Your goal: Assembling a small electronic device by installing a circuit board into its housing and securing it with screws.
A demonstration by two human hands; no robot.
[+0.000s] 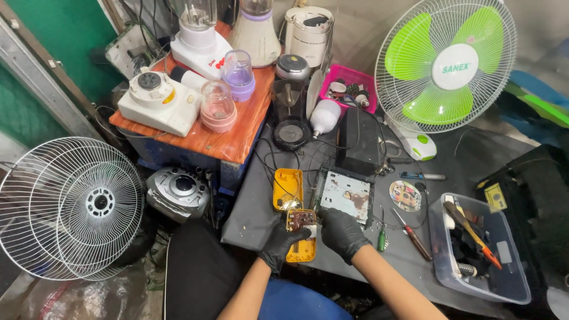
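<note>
Left grip (283, 242) and right grip (340, 232) hold yellow circuit-board casing (301, 236)

Left hand (280, 244) and right hand (341, 232) gripping yellow device (300, 234), grey worktable (332, 148)

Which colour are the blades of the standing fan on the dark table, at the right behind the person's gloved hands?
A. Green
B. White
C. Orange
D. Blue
A: behind its white wire guard, the standing fan shows bright green blades around a white hub.
</note>
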